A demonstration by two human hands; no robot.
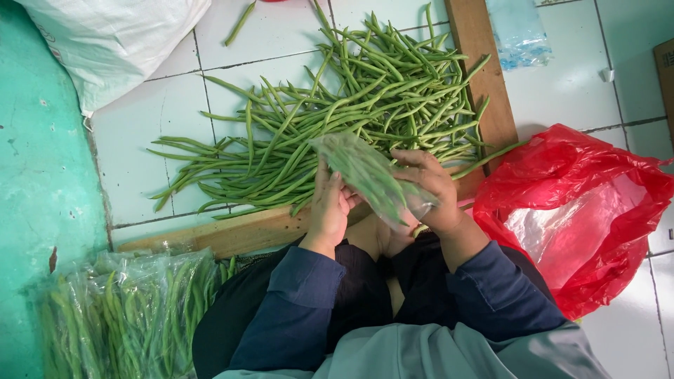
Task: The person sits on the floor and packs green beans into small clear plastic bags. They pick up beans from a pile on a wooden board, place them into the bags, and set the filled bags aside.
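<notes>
Bagging looks to be the step in hand: both the left hand and right hand grasp a clear bean-filled bag above the lap, beside the loose green beans, calling for a steady hold.

Looks like a produce packing spot, floor-level: loose green beans heaped on white tiled floor, bagged beans stacked, white sack nearby.

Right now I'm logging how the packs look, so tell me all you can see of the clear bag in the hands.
The clear bag is thin, see-through plastic filled with green beans, lying slanted over the person's lap in front of the loose bean pile. The left hand touches its lower side; the right hand grips its near end.
</notes>
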